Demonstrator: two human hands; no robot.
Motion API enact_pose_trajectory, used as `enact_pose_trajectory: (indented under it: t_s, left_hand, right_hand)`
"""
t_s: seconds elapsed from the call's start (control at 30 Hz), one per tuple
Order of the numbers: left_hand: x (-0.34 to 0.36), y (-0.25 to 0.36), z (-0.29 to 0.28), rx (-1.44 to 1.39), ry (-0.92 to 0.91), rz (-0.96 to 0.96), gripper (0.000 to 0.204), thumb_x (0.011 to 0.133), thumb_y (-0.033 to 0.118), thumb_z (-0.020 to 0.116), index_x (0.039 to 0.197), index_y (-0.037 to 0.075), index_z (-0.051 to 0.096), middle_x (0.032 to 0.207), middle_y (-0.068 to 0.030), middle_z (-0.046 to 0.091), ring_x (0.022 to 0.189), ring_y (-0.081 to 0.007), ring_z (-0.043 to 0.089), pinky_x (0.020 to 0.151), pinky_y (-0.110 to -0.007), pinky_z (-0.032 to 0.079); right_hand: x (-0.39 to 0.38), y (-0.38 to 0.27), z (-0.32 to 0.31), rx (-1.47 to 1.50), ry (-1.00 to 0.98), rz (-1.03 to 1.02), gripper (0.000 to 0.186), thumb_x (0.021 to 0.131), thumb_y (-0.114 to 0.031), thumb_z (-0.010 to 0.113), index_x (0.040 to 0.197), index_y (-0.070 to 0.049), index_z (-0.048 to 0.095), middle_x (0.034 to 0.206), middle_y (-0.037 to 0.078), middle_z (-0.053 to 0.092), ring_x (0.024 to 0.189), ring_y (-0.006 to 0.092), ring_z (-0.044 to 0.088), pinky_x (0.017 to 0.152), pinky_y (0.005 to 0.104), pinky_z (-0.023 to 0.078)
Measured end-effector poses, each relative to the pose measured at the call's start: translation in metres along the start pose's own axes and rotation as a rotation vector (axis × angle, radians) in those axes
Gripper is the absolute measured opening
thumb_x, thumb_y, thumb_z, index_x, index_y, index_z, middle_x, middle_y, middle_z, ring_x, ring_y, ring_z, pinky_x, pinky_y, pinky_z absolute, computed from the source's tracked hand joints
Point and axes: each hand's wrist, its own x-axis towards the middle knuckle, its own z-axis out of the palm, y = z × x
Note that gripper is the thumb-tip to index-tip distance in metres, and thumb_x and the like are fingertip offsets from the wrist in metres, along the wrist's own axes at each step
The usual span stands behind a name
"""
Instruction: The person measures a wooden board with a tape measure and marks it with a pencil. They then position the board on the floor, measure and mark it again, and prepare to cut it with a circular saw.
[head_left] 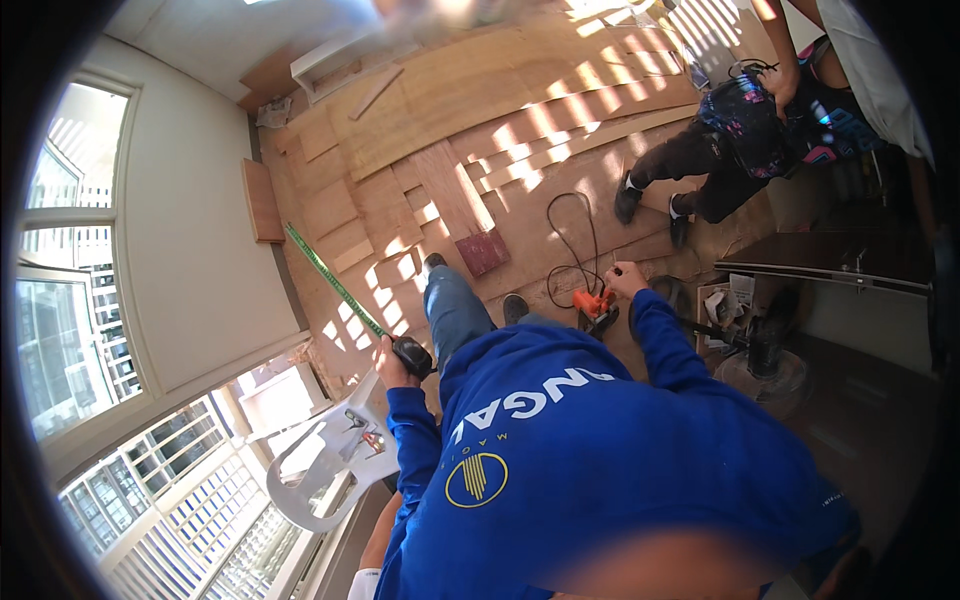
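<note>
My left hand (396, 364) is closed around a black tape measure (411, 356), held low beside my left leg. From it a green tape blade (338, 290) runs out toward the wall at the far left. On my right side, my right hand (626, 280) has its fingers curled together in a pinch. Whatever they hold is too small to make out. Just below that hand an orange corded power tool (594, 303) sits on the floor, and its black cord (575, 232) loops away from me. Both my arms wear blue sleeves.
Wooden boards (440, 90) cover much of the floor, one with a maroon end (482, 254). At the far right a person in dark patterned clothes (740, 125) stands close by. A white plastic chair (300, 480) holding small items is at left, below windows (70, 170). A dark cabinet (830, 262) stands right.
</note>
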Motion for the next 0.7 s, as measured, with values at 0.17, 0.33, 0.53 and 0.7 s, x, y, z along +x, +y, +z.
enact_pose_trajectory:
  t_s: [0.17, 0.33, 0.53, 0.7]
  left_hand:
    - [0.064, 0.027, 0.027, -0.031, 0.044, -0.114, 0.025, 0.105, 0.022, 0.060, 0.089, 0.004, 0.063, 0.082, -0.0092, 0.066, 0.068, -0.0203, 0.066, 0.063, -0.035, 0.056]
    - [0.147, 0.088, 0.062, 0.197, 0.082, -0.131, 0.027, 0.105, 0.024, 0.062, 0.090, 0.002, 0.067, 0.079, -0.0082, 0.066, 0.070, -0.0198, 0.066, 0.063, -0.035, 0.056]
    - [0.249, 0.175, 0.082, 0.344, -0.031, -0.057, 0.033, 0.105, 0.027, 0.063, 0.089, 0.000, 0.072, 0.080, -0.0084, 0.069, 0.069, -0.0187, 0.065, 0.067, -0.034, 0.054]
    - [0.315, 0.246, 0.100, 0.524, -0.019, 0.103, 0.029, 0.104, 0.021, 0.063, 0.087, -0.001, 0.071, 0.079, -0.0083, 0.070, 0.069, -0.0174, 0.066, 0.067, -0.033, 0.054]
  right_hand:
    - [0.018, -0.020, 0.039, -0.171, -0.209, 0.234, 0.018, 0.096, -0.018, 0.067, 0.093, -0.002, 0.074, 0.071, 0.008, 0.074, 0.052, 0.0172, 0.067, 0.047, 0.0328, 0.053]
    - [0.039, -0.091, 0.055, -0.053, -0.319, 0.317, 0.021, 0.097, -0.019, 0.069, 0.090, 0.001, 0.073, 0.069, 0.011, 0.073, 0.050, 0.0193, 0.067, 0.045, 0.0343, 0.054]
    - [0.095, -0.254, 0.032, 0.050, -0.163, 0.073, 0.018, 0.099, -0.017, 0.067, 0.096, 0.000, 0.072, 0.073, 0.007, 0.071, 0.055, 0.0128, 0.063, 0.048, 0.0308, 0.051]
    - [0.114, -0.347, 0.015, 0.138, 0.011, -0.164, 0.017, 0.099, -0.019, 0.068, 0.097, -0.002, 0.071, 0.075, 0.004, 0.070, 0.058, 0.0102, 0.060, 0.049, 0.0282, 0.048]
